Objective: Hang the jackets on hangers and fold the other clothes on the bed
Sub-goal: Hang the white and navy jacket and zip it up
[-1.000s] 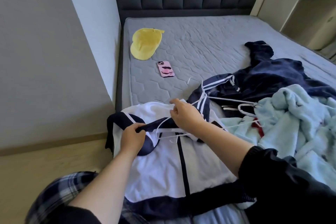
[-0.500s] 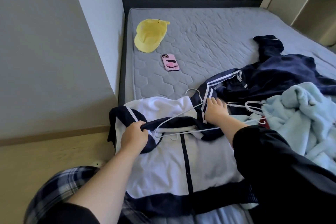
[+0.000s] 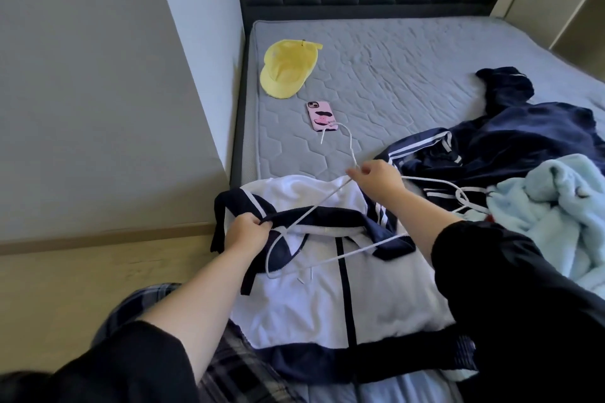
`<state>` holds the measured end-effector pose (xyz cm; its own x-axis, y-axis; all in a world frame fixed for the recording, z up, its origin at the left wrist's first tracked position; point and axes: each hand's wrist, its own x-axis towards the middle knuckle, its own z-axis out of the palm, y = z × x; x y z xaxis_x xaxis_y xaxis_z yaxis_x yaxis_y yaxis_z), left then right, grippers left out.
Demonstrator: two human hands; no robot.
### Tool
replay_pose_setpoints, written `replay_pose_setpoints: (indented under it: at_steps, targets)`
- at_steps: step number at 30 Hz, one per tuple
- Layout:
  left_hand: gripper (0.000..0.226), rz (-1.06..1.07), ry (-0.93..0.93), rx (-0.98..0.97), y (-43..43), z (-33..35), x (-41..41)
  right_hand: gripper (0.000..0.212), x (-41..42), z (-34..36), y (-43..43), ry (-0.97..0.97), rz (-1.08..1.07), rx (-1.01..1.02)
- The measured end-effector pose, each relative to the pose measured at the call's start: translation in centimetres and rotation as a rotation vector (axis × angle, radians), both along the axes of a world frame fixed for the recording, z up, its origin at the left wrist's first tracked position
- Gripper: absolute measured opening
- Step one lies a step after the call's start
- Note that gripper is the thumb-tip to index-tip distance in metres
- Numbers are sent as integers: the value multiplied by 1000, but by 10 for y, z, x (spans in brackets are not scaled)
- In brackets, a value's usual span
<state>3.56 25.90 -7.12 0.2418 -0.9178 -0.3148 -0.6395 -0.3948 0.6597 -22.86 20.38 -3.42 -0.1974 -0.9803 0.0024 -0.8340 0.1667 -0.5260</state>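
1 yellow cap [image 3: 288, 69] lies close to the grey wall [image 3: 98, 91]. 1 pink-cased phone [image 3: 321, 115] lies back up just beside it, nearer the camera. Pale wooden floor [image 3: 82, 271] runs below the wall.

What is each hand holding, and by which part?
Left hand grips the white jacket by its collar; right hand pinches the white hanger just below its hook.
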Motion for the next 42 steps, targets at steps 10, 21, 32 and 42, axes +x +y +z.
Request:
replay_pose_setpoints:
  at_steps: [10,21,32,42]
  targets:
    - [19,235,93,-282,-8,72,24,51,9,84,13,-197,-172,-331]
    - [13,78,-90,-552,-2,138,11,50,31,127,42,-111,-170,-624]
    - [12,-350,90,-1015,22,264,-31,51,81,199,48,-520,-62,-578]
    - [16,-402,-535,-964,15,283,-9,29,95,239,60,-432,148,-727]
